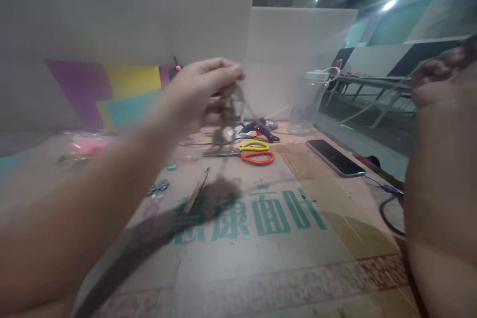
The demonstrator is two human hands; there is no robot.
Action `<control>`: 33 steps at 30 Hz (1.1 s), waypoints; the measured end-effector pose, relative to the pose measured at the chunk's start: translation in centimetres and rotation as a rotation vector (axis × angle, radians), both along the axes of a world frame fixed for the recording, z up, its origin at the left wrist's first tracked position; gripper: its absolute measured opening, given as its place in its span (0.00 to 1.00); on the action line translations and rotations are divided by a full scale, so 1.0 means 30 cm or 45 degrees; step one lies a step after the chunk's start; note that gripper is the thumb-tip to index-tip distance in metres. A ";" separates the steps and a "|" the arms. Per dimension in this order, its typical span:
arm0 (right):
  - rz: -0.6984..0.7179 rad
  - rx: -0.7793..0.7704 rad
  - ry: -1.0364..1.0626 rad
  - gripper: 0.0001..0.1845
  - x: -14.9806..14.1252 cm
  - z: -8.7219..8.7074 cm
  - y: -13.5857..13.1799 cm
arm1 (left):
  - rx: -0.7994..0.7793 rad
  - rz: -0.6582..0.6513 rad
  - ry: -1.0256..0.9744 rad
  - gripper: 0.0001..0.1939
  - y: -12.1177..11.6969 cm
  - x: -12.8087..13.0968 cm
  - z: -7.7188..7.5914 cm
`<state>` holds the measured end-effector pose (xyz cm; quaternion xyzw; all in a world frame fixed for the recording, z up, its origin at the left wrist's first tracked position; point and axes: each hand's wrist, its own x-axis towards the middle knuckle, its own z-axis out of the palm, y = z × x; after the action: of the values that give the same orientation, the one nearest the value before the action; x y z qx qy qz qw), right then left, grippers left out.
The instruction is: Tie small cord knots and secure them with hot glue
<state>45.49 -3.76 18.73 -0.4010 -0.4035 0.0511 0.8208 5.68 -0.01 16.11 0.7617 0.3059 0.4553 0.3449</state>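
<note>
Left hand (pixel 203 82): fingers pinched on one blurred, thin brown cord (pixel 225 118), hanging below them. Right hand (pixel 441 72): fingers curled, any hold cannot tell. Below left fingers: one yellow-and-red-handled metal scissors (pixel 241 151), one dark-blue glue gun (pixel 257 127).

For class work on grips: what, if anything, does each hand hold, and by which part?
The left hand pinches a blurred, dangling cord-like thing by its upper part; whether the right hand holds anything cannot be told.
</note>
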 end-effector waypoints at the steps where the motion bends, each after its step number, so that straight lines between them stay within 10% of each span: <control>1: 0.084 0.037 0.117 0.29 -0.020 0.006 -0.001 | -0.009 -0.102 -0.076 0.21 0.004 0.053 -0.015; 6: 0.410 0.036 0.175 0.25 -0.210 0.000 0.020 | -0.095 -0.328 0.518 0.22 0.046 0.134 -0.143; 9: 0.644 -0.146 -0.218 0.18 -0.376 -0.060 0.022 | 0.053 -0.033 0.758 0.17 0.072 0.044 -0.226; 17: 0.952 -0.648 -0.809 0.07 -0.757 -0.320 0.019 | -0.286 -0.057 0.111 0.30 0.017 -0.105 -0.338; 33: 1.117 -0.828 -0.905 0.17 -0.822 -0.436 0.014 | -0.370 -0.015 0.123 0.15 -0.069 -0.139 -0.391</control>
<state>20.83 -3.35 5.66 -0.4195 -0.7407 0.3653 0.3769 1.52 -2.08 4.38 0.7265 0.3801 0.3672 0.4391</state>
